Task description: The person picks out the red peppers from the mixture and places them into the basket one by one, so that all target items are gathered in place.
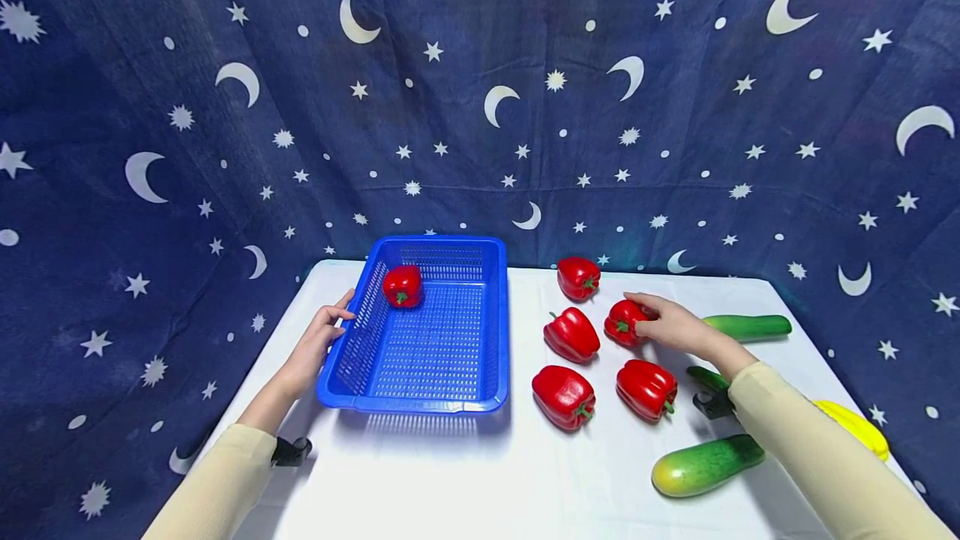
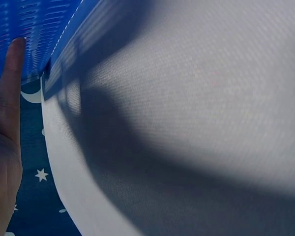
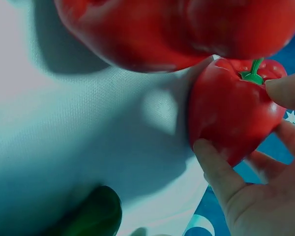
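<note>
On the right side of the white tabletop (image 1: 450, 490), among four other peppers (image 1: 572, 336), a red bell pepper (image 1: 618, 319) is sitting, pinched between the thumb and fingers of the right hand (image 1: 671, 325). Its smooth, glossy skin is catching pale highlights, and a bright green stem (image 3: 253, 76) is rising from its lobed top. The left hand (image 1: 311, 348) is touching the blue basket (image 1: 412, 405) at its left side, fingers extended.
</note>
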Available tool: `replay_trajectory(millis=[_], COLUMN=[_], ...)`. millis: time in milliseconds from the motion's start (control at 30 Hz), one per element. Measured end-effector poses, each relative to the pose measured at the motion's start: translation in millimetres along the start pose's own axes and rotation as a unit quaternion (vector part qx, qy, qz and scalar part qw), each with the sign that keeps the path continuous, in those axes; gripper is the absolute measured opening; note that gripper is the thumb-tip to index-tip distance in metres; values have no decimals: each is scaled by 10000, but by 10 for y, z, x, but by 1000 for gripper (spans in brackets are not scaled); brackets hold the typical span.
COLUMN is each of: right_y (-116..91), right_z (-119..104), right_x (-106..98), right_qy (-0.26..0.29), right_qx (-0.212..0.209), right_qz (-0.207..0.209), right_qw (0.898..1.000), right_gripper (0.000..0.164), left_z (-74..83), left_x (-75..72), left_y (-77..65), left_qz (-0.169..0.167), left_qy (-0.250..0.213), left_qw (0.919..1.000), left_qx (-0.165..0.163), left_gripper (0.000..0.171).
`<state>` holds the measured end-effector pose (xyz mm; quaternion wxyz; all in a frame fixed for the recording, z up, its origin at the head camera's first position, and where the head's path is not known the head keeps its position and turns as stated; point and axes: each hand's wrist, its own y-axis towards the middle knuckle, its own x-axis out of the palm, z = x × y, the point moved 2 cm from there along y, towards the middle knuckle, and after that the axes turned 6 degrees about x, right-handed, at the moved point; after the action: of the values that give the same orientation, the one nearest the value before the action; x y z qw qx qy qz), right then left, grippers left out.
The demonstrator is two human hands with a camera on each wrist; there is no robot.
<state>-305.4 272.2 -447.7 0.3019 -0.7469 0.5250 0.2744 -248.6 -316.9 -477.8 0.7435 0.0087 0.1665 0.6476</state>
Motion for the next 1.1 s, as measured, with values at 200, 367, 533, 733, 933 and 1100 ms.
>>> replay_trajectory(millis=[200, 367, 533, 733, 933, 1100], right_y=[13, 20, 31, 43, 68, 96], right_z=[5, 39, 67, 91, 116, 162], right_x=[14, 12, 24, 32, 48, 54], right_qy=[101, -16, -65, 122, 541, 845], right_qx=[48, 491, 658, 621, 685, 751], right_qz=[-80, -35, 28, -68, -291, -361], right_qw=[9999, 9988, 9978, 9980, 9958, 9929], right_gripper=[73, 89, 88, 79, 78, 80], left_z=[8, 23, 28, 14, 45, 98], left_x=[10, 15, 11, 3, -25, -46], left_y=[-16, -36, -50, -24, -17, -9], left_qz=[-10, -35, -30, -27, -223, -384], left_qy=[24, 25, 12, -6, 46, 135], left_qw=[10000, 10000, 10000, 10000, 9997, 9991], left_qx=[-20, -15, -65, -10, -2, 88], left_gripper=[29, 29, 30, 29, 28, 27])
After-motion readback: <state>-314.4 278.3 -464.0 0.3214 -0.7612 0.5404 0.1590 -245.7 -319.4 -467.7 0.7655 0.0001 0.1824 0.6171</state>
